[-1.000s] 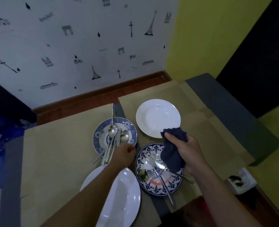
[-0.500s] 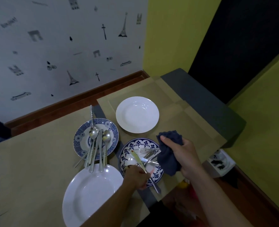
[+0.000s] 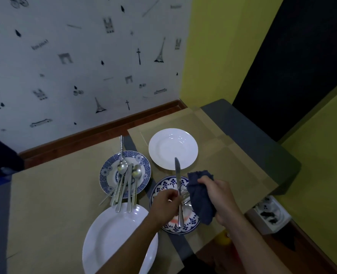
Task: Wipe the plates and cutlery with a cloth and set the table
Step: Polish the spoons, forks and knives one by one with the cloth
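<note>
The left hand [image 3: 166,202] pinches a knife [image 3: 177,171] by its handle over the plate [image 3: 192,222] beneath, blade pointing away, probably to leave the blade free for wiping; just beside it the right hand [image 3: 217,196] clutches the bunched cloth [image 3: 200,196], ready to close round the blade

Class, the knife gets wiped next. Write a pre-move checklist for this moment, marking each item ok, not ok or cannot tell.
1. Left hand grips the knife: ok.
2. Right hand holds the cloth: ok.
3. Cloth touching the knife: not ok, it sits beside it.
4. Knife handle clear of the patterned plate: cannot tell.
5. Knife spotless: cannot tell.
</note>
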The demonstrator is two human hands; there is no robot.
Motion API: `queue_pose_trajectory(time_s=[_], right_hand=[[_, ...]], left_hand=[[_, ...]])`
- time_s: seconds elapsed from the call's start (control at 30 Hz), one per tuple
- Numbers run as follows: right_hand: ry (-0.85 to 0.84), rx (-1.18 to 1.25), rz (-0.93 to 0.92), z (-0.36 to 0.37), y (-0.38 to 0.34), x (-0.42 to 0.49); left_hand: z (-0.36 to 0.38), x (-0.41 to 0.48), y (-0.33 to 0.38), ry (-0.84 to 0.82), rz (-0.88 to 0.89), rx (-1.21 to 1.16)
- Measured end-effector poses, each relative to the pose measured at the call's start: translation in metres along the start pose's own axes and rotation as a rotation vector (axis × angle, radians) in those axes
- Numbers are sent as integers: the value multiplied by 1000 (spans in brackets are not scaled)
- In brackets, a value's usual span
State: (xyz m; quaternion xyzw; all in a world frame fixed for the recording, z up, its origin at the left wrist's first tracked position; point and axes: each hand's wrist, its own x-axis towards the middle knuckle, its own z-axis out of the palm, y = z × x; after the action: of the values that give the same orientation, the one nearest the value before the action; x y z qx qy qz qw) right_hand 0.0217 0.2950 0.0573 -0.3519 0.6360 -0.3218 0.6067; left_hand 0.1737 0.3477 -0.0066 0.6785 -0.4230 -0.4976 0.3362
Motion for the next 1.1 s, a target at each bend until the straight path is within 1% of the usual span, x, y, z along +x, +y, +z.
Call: queue_pose_trajectory(time_s=[0.07, 0.17, 0.27, 0.33, 0.4, 0.47, 0.53, 0.67, 0.77, 0.83, 0.9, 0.97, 1.03, 1.1], right_hand=[[-54, -59, -29, 10, 0, -6], [-132, -151, -79, 24, 2, -13], [-156, -154, -105, 30, -6, -13], [-184, -108, -127, 32, -17, -15], [-213, -52, -153, 34, -28, -19], [-269, -13, -136, 39, -38, -24], [-330, 11, -100, 42, -43, -28], [-354, -93, -125, 43, -41, -31], [-360, -172, -171, 44, -39, -30], [-348, -146, -177, 43, -40, -26], [-299, -126, -181, 44, -42, -27], [-206, -106, -208, 47, -44, -28], [-71, -87, -252, 52, -46, -26], [-13, -80, -297, 53, -49, -21]], left_hand=[[-9, -3, 14, 19, 96, -3], [-20, -7, 32, -9, 222, -14], [-33, -14, 43, -32, 296, -3], [-40, -21, 48, -74, 299, -21], [-47, -27, 52, -80, 278, -61], [-53, -29, 54, -24, 255, -100], [-58, -26, 53, 53, 240, -91], [-63, -24, 52, 118, 253, -5], [-63, -29, 55, 81, 306, -11], [-65, -32, 57, 29, 332, -36], [-67, -33, 57, -28, 354, -53], [-69, -36, 60, -91, 378, -35], [-67, -42, 64, -142, 411, -16], [-65, -42, 66, -138, 422, 0]])
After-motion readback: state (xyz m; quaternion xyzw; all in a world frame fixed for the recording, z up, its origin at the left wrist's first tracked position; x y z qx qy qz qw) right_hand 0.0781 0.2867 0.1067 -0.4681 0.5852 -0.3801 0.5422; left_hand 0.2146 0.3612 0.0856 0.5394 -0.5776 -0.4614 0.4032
